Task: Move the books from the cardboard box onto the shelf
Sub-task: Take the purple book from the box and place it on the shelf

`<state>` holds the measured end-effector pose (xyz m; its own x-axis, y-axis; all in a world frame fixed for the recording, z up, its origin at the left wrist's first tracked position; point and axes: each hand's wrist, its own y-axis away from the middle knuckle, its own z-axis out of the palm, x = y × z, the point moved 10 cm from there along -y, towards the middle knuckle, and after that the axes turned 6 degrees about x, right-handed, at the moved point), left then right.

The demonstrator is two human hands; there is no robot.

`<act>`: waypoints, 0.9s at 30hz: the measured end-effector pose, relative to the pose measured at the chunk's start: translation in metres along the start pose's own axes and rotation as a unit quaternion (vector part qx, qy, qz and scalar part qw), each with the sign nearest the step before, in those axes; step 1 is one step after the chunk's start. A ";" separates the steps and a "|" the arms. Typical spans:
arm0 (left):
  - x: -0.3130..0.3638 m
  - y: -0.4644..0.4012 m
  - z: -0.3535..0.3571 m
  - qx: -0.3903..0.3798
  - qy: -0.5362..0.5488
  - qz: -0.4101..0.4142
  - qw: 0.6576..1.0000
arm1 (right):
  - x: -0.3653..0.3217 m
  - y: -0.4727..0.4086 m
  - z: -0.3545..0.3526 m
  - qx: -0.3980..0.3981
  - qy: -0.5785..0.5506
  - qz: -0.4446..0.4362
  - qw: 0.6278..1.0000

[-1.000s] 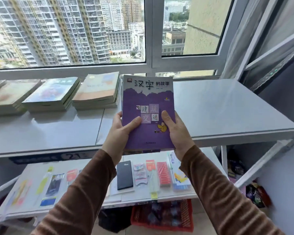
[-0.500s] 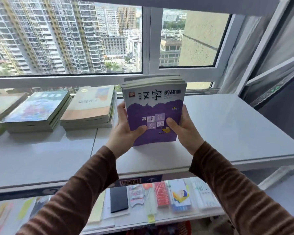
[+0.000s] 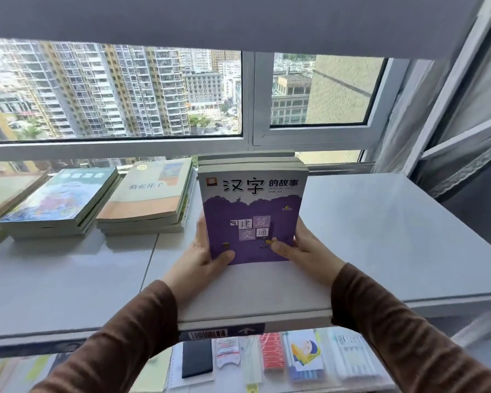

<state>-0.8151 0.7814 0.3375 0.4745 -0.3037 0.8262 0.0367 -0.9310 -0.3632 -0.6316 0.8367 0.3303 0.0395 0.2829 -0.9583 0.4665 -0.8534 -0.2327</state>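
Note:
A stack of books topped by a purple-and-white book (image 3: 252, 214) is held tilted over the white shelf (image 3: 380, 222), its near edge low above the surface. My left hand (image 3: 201, 259) grips its left side with the thumb on the cover. My right hand (image 3: 306, 251) grips its right side the same way. To the left on the shelf lie a stack with a beige-and-orange cover (image 3: 148, 197), a stack with a blue-green cover (image 3: 60, 202) and part of another stack (image 3: 3, 194) at the frame edge. The cardboard box is out of view.
A window (image 3: 119, 92) runs along the back of the shelf, with a grey blind (image 3: 238, 21) hanging above. The right half of the shelf is bare. A lower shelf (image 3: 267, 361) below holds stationery packs. A curtain (image 3: 408, 114) hangs at the right.
Both hands have carried the book stack up and forward from in front of the shelf edge to over the shelf, beside the beige stack. The view has tilted upward.

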 end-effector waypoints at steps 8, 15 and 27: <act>-0.007 -0.013 0.000 -0.022 0.074 -0.039 0.996 | 0.002 -0.017 -0.017 0.035 -0.031 0.018 0.999; -0.018 -0.063 -0.008 -0.039 0.195 -0.250 0.947 | 0.019 -0.071 -0.013 0.103 -0.174 0.182 0.962; -0.067 -0.070 -0.027 0.132 0.218 -0.291 0.922 | 0.042 -0.102 0.025 0.125 -0.206 0.333 0.911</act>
<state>-0.8728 0.8611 0.3193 -0.0905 0.1262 0.9879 0.4133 -0.8977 0.1526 -0.6998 0.9251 0.3095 -0.1190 -0.4799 -0.8692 0.2427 -0.8630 0.4432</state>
